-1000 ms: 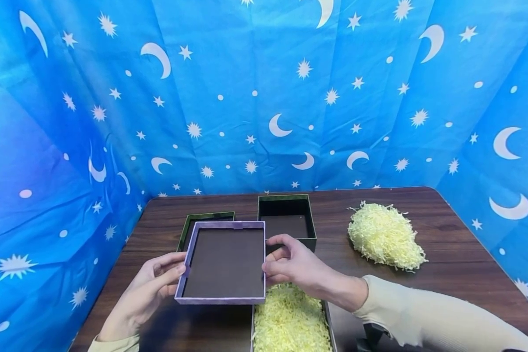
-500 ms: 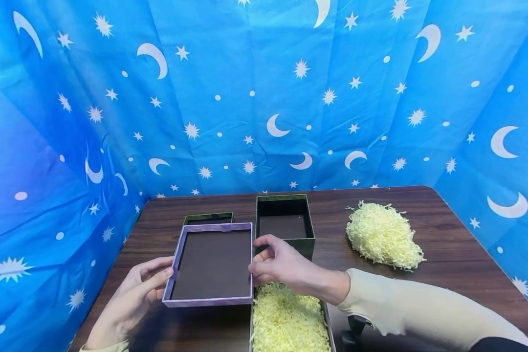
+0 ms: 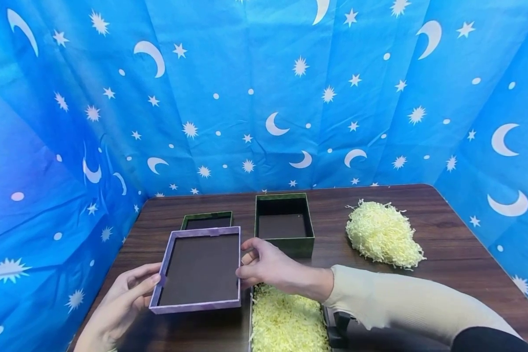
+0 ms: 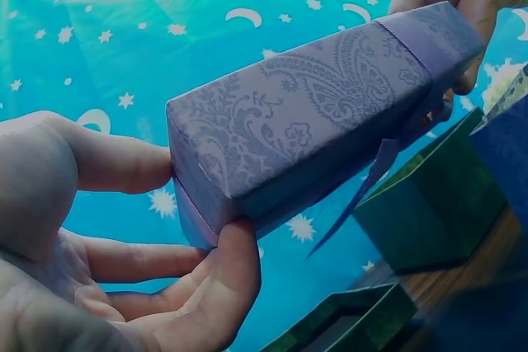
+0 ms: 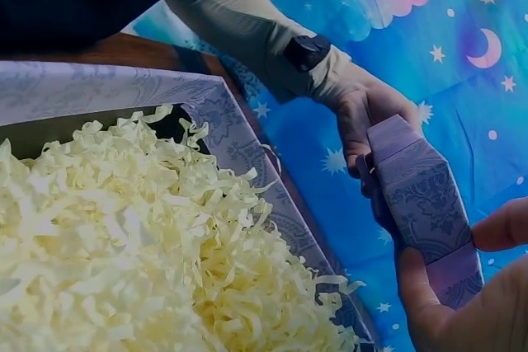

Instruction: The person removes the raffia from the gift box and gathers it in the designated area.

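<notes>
A square purple box lid (image 3: 202,271) hangs above the table, its dark inside facing the head camera. My left hand (image 3: 123,296) pinches its left side, and my right hand (image 3: 277,269) pinches the opposite side. The left wrist view shows the lid's paisley-patterned side (image 4: 305,92), a purple ribbon (image 4: 363,191) trailing below it. Just right of the lid stands a patterned purple box (image 5: 227,133), filled with pale yellow shredded paper (image 3: 290,320); my right forearm crosses over that box's far end.
Behind the lid lies a shallow green-edged tray or lid (image 3: 208,215), partly covered. A deep green box (image 3: 305,247) stands open at the back middle. Farther right, a loose heap of yellow shredded paper (image 3: 385,234) rests on the dark wooden table (image 3: 449,293). Blue star-patterned cloth (image 3: 229,127) encloses the table.
Both hands have carried the purple lid left and slightly nearer, uncovering more of the deep green box. Their grip on it looks the same.
</notes>
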`<act>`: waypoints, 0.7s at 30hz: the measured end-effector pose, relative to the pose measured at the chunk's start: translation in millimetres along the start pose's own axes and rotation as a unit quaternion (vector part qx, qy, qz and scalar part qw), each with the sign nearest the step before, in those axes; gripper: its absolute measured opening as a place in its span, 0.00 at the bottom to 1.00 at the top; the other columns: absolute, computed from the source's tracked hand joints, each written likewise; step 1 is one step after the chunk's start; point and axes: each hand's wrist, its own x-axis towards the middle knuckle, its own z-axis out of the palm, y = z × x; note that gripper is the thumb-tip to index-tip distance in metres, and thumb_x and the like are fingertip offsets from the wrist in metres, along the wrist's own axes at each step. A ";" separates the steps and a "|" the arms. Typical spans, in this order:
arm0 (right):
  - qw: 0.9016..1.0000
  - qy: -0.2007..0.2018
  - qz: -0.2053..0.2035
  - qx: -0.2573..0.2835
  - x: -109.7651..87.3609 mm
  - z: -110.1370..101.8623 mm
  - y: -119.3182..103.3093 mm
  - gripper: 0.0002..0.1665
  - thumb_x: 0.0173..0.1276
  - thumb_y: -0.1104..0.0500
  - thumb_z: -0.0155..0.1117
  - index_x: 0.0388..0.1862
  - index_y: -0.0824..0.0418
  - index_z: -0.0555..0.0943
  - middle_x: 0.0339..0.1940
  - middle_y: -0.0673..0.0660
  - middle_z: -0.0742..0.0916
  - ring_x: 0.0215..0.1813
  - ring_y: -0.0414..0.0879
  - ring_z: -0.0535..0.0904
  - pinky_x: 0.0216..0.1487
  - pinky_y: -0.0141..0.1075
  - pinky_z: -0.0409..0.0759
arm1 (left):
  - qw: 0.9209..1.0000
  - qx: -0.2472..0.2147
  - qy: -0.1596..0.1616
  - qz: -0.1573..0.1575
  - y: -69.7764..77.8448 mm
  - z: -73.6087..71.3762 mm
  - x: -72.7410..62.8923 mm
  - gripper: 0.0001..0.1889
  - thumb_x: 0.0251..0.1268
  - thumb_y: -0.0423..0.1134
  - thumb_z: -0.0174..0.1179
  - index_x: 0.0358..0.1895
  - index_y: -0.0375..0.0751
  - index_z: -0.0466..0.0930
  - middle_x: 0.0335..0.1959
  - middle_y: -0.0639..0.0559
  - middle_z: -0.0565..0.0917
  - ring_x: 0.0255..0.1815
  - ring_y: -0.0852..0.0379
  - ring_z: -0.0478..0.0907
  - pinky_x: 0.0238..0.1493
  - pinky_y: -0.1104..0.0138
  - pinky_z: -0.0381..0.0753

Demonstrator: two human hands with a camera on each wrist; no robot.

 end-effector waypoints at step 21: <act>0.990 0.025 0.008 -0.140 12.1 28.7 13.8 0.38 0.44 0.75 0.65 0.59 0.74 0.67 0.31 0.53 0.76 0.30 0.41 0.79 0.36 0.30 0.83 | 0.998 0.012 0.014 -0.065 -14.4 -27.6 -14.9 0.14 0.78 0.35 0.46 0.51 0.57 0.81 0.47 0.53 0.86 0.45 0.52 0.85 0.45 0.58 0.87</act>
